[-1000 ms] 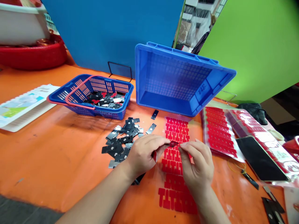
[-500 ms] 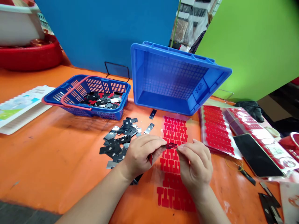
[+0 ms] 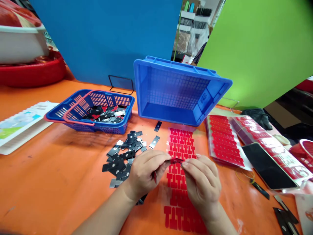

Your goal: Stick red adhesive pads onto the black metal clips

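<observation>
While left hand (image 3: 144, 171) fingers pinch small plate (image 3: 176, 161), right hand (image 3: 201, 181) fingers pinch its other end.

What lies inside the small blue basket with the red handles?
The small blue basket holds a heap of black and silver metal pieces, some with red patches. Pieces lower in the heap and the basket floor are covered.

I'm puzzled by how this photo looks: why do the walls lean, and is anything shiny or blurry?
Head view: the wide lens bends and tilts the edges, so the green wall leans. Soft glare sits on the orange table near the blue basket. The left hand and right hand look sharp, the small part pinched between them less so.
</observation>
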The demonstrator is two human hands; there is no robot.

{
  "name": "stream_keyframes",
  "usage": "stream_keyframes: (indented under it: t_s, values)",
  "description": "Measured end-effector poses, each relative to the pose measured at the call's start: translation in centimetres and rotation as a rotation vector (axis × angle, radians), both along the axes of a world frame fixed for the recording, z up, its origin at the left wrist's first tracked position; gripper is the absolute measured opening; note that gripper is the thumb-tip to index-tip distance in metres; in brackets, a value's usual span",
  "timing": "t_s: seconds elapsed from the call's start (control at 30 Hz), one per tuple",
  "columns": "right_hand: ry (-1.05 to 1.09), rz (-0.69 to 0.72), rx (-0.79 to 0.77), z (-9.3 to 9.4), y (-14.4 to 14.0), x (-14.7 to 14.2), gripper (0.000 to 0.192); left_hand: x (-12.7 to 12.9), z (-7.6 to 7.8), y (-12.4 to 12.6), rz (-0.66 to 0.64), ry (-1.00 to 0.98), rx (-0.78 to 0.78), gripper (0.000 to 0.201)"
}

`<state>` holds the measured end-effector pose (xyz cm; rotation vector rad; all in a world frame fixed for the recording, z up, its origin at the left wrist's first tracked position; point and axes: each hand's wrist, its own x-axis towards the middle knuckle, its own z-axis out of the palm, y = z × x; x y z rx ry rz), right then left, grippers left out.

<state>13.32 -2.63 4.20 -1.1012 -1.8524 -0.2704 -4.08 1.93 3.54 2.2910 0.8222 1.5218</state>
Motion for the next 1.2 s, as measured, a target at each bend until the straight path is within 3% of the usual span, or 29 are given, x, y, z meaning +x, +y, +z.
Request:
stream_keyframes:
  t_s: [0.4,1.0,1.2]
  values:
    - [0.046,0.085,0.044,0.26,0.22,-0.33,0.028,-0.05,-0.04,-0.06,0.006,-0.007,0.007,0.035]
    - [0.041,0.087,0.031,0.51,0.09,-0.34,0.027,0.15,0.10,0.16,-0.014,-0.027,-0.065,0.028]
    - [-0.006,0.069,-0.025,0.42,0.23,-0.16,0.029,-0.04,0.44,-0.10,-0.006,0.041,0.003,0.039]
